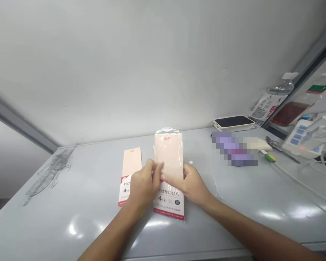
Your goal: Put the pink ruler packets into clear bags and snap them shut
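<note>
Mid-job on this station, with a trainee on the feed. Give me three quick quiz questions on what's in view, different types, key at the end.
1. True or false: the left hand and the right hand both touch the clear-wrapped pink packet.

2. What lies on the table just left of the packet in the hands?
A) A pair of scissors
B) A second pink packet
C) A capped bottle

3. Fill in the blank: the phone, its screen dark, lies near the wall, to the ____ of the packet in the hands.

Key: 1. True; 2. B; 3. right
</note>
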`<state>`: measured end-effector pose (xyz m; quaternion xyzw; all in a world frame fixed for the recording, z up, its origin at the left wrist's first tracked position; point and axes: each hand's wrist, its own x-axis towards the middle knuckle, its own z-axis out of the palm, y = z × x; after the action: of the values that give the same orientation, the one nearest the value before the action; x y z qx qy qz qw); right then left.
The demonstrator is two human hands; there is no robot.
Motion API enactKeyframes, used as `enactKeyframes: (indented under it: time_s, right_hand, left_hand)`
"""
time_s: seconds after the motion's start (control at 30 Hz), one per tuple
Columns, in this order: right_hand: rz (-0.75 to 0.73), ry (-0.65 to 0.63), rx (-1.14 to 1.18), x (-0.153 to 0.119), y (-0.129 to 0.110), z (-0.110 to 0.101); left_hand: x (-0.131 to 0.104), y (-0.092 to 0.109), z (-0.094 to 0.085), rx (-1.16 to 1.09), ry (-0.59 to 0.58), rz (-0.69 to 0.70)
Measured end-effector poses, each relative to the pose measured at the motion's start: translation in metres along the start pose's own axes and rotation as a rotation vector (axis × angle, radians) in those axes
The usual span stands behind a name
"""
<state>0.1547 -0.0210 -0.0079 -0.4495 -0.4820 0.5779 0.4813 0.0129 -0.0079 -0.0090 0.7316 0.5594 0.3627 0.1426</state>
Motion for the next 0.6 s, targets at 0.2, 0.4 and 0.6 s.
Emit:
enactKeyframes:
  time_s: [0.2, 0.4, 0.6]
  right_hand:
    - [0.032, -0.003, 0.095, 0.002, 0.000, -0.003]
    - [0.013, 0.071, 0.154, 0.003, -0.005, -0.008]
    - [-0.010, -0.031, 0.225, 0.002, -0.013, -0.008]
  left_hand:
    - [-0.002, 0.002, 0.000, -0.223, -0.071, -0.020]
    - [0.002, 0.006, -0.007, -0.599, -0.203, -0.110]
    - [0.007, 0.008, -0.010, -0.831, -0.318, -0.195]
